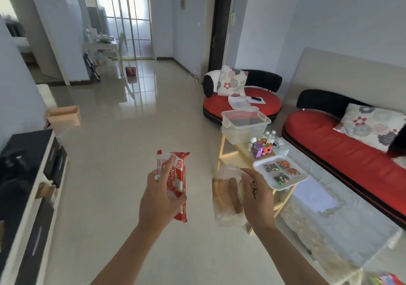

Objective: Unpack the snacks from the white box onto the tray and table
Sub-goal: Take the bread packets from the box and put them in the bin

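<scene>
My left hand [161, 199] grips a red and white wafer biscuit pack [175, 175], held upright over the floor. My right hand [256, 199] holds a clear bag of bread [226, 199] by its top edge, just left of the table. The white tray [263, 164] sits on the small wooden table [283, 203] to the right and carries several small snack packets [282, 170]. The translucent white box [243, 128] stands at the far end of that table, with no lid on it.
Small bottles and drink cartons [262, 146] stand between the box and the tray. A glass table with a lace cloth [329, 229] lies right of the wooden table. Red sofas [342, 153] line the right wall. A black TV cabinet [33, 186] runs along the left.
</scene>
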The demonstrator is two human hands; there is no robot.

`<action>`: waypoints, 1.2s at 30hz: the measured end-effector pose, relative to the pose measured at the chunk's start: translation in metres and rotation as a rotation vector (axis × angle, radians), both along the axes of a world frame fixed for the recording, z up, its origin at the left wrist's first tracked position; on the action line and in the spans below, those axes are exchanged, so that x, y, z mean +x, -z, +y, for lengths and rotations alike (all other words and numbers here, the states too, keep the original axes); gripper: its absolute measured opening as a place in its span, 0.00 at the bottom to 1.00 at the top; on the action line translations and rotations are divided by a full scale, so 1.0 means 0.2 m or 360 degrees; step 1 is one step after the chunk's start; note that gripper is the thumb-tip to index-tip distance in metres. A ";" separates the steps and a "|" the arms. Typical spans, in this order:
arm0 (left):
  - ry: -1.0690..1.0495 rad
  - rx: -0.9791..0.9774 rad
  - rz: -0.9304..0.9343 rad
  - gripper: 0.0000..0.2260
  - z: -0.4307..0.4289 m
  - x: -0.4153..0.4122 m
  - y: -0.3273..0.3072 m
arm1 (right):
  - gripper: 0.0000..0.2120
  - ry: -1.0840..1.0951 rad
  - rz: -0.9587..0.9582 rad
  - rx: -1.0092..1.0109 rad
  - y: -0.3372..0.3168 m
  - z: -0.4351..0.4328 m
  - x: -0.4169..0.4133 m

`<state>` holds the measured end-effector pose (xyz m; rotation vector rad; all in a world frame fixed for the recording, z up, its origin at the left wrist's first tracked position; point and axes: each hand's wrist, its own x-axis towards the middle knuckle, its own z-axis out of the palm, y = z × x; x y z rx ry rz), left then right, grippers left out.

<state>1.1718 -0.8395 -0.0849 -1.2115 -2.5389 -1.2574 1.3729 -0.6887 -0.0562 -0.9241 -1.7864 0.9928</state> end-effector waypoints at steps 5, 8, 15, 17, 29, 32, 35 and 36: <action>0.0159 0.0015 0.0043 0.47 0.20 -0.32 -0.06 | 0.13 0.0147 0.0072 -0.0035 -0.03 0.14 -0.25; 0.0215 -0.0003 0.0035 0.47 0.30 -0.44 -0.08 | 0.13 0.0200 0.0068 -0.0085 -0.03 0.21 -0.36; 0.0300 -0.0076 0.0059 0.46 0.58 -0.66 -0.05 | 0.13 0.0330 0.0036 -0.0060 0.03 0.44 -0.57; 0.0307 -0.0097 0.0050 0.46 0.67 -0.71 -0.03 | 0.14 0.0364 0.0030 -0.0045 0.06 0.53 -0.62; 0.0388 -0.0146 0.0104 0.47 1.58 -1.06 -0.07 | 0.14 0.0393 0.0068 -0.0138 0.13 1.46 -0.99; 0.0388 -0.0124 0.0104 0.48 1.83 -1.13 -0.11 | 0.15 0.0403 0.0089 -0.0119 0.13 1.72 -1.07; 0.0383 -0.0111 0.0101 0.47 2.05 -1.18 -0.12 | 0.15 0.0393 0.0060 -0.0101 0.13 1.96 -1.12; 0.0384 -0.0109 0.0092 0.47 2.11 -1.20 -0.12 | 0.15 0.0403 0.0047 -0.0108 0.12 2.03 -1.13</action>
